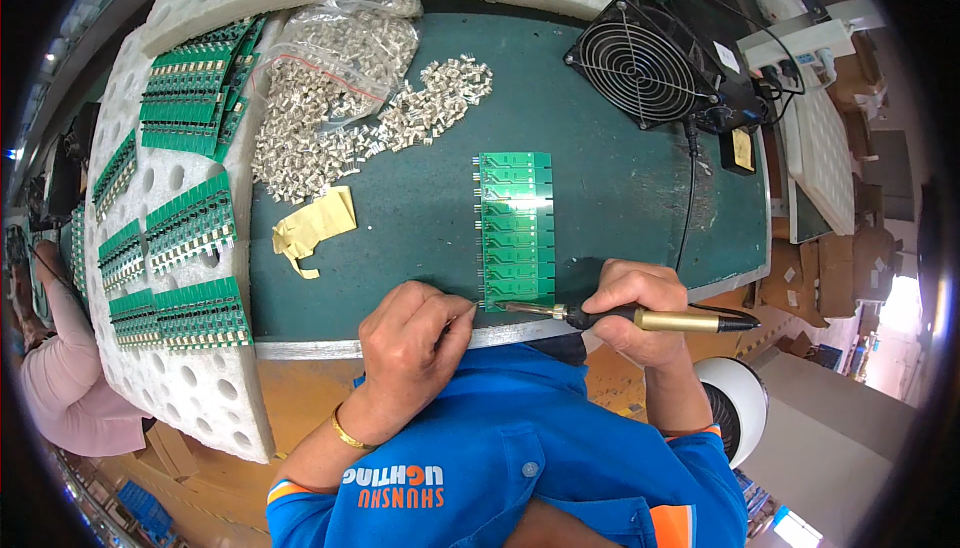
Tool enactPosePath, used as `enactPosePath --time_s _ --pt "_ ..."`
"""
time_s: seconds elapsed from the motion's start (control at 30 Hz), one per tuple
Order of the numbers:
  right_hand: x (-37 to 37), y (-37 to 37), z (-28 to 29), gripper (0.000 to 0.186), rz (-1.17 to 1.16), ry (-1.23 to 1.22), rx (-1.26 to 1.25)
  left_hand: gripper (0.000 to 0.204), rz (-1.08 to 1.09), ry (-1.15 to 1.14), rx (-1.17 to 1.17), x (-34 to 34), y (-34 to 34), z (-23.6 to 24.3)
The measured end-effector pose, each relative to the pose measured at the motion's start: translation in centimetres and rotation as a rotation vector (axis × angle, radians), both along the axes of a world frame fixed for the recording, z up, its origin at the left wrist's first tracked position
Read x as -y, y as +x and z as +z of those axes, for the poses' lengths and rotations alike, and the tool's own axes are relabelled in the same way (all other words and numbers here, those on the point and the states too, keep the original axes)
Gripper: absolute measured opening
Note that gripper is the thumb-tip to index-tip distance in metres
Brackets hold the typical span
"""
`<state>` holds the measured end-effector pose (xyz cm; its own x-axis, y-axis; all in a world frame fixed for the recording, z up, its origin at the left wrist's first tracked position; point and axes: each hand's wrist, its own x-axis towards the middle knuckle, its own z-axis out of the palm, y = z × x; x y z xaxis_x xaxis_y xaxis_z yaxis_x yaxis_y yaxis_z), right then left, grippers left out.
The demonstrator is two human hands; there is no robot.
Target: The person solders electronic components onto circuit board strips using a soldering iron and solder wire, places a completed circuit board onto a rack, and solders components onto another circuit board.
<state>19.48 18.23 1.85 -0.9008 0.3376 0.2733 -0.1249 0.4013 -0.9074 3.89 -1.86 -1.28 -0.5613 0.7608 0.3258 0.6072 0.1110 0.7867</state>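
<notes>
My right hand point(635, 313) grips a soldering iron point(680, 321) with a gold and black handle, its metal tip lying over the lower end of a green circuit board panel point(517, 223). The panel lies upright in the view on the green mat, with pins along its left edge. My left hand point(410, 338) is closed at the panel's lower left, fingertips pinched beside the iron's tip; what they hold is too small to make out. Above it lies a torn yellow paper point(315, 228).
White connectors point(435, 98) spill from a plastic bag point(355, 38). Foam boards point(195, 393) on the left carry several circuit panels point(190, 218). A black fan point(640, 58) with cables stands at back right. A co-worker point(70, 378) in pink is at the far left. A metal edge point(310, 348) borders the mat.
</notes>
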Motion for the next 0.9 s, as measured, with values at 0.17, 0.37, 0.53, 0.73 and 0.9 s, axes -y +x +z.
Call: enactPosePath --time_s 0.17,0.37,0.53,0.73,0.9 --pt "-0.2 0.5 0.5 0.023 -0.030 -0.006 -0.006 0.013 0.039 -0.025 -0.001 0.6 -0.2 0.2" --pt "-0.1 0.6 0.9 0.019 0.028 0.076 0.019 0.013 0.001 -0.057 0.009 0.6 -0.2 0.3" --pt "0.0 0.5 1.2 0.021 0.096 0.094 0.021 0.013 -0.006 -0.059 0.016 0.2 -0.1 0.2" --pt "0.2 0.4 1.1 0.023 0.132 0.095 0.043 0.013 -0.013 -0.065 0.020 0.1 -0.2 0.2" --pt "0.1 0.3 1.1 0.023 0.165 0.102 0.044 0.013 -0.022 -0.073 0.031 0.0 -0.2 0.2"
